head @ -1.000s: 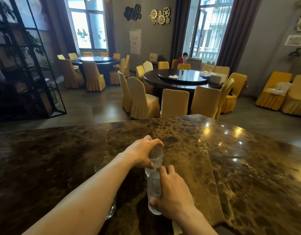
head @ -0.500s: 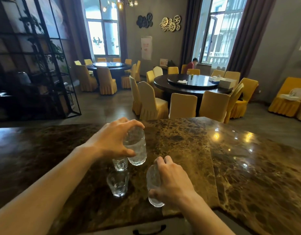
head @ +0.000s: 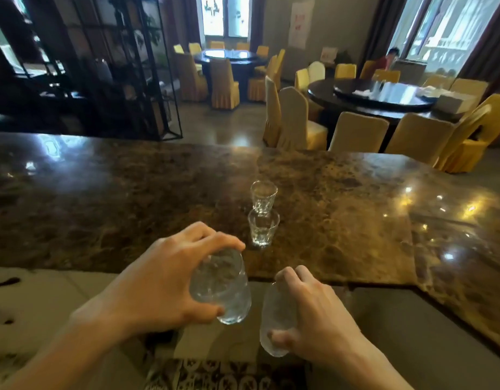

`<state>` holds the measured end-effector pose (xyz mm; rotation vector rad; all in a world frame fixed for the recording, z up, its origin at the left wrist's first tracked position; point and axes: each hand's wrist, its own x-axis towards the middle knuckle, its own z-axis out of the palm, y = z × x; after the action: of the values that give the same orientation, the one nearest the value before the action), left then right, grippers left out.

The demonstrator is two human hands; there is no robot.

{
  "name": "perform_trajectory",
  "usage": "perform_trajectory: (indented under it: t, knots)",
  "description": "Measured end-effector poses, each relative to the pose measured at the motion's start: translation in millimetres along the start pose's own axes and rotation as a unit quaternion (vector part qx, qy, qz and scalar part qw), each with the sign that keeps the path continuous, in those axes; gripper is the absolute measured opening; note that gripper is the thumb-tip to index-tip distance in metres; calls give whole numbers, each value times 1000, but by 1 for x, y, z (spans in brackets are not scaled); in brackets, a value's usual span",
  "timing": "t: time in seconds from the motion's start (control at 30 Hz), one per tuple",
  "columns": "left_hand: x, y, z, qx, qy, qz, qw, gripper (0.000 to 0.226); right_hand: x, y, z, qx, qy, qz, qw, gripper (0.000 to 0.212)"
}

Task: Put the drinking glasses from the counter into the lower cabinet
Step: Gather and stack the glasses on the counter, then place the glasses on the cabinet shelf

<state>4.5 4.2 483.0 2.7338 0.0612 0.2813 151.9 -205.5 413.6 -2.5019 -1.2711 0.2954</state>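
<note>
My left hand [head: 158, 280] grips a clear textured drinking glass [head: 222, 288] from above, held in the air just in front of the counter's near edge. My right hand [head: 316, 311] holds a second clear glass [head: 275, 319] by its side, lower and to the right. Two small clear glasses stand upright on the brown marble counter [head: 102, 198]: the nearer one [head: 263, 230] close to the edge, the farther one [head: 263, 197] right behind it. The lower cabinet is not in view.
The counter runs across the view and turns toward me at the right [head: 454, 277]. Patterned floor tiles [head: 215, 375] show below my hands. Beyond the counter are round dining tables [head: 384, 99] with yellow-covered chairs and a black metal shelf [head: 116, 66] at left.
Both hands have pulled back toward me and past the counter's near edge, each carrying its glass. The two small glasses stay on the counter. The view has tilted down.
</note>
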Motion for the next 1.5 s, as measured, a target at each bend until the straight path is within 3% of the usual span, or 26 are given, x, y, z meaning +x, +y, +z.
perform_trajectory:
  t: [0.27, 0.43, 0.6, 0.8, 0.93, 1.0, 1.07, 1.13, 1.23, 1.5]
  knots:
    - [-74, -58, 78, -34, -26, -91, 995, 78, 9, -21, 95, 32, -43, 11, 999, 68]
    - [-98, -99, 139, -68, -38, -154, 985, 80, 16, -20, 159, 55, -72, 50, 995, 76]
    - [-115, -133, 213, -87, -42, -220, 971, 86, 31, 0, 222, 22, -116, 98, 988, 93]
    - [-125, -173, 323, -99, -48, -290, 951, 91, 53, 39, 302, 8, -109, 73, 991, 77]
    - [-126, -206, 419, -73, -11, -320, 945, 90, 80, 78, 374, -17, -115, 64, 991, 80]
    - [-126, -224, 470, -61, 16, -327, 943, 85, 96, 98, 414, -5, -115, 59, 992, 65]
    - [-125, -246, 519, -42, 22, -330, 943, 82, 112, 118, 454, 16, -150, 67, 986, 31]
    - [-122, -272, 565, -29, 6, -341, 940, 81, 129, 139, 498, 32, -159, 61, 985, 23]
    - [-117, -309, 625, -28, -18, -351, 936, 85, 160, 168, 563, 43, -86, 14, 995, 70]
    - [-89, -396, 760, -27, 31, -292, 956, 85, 244, 242, 700, 19, 4, 10, 1000, 83]
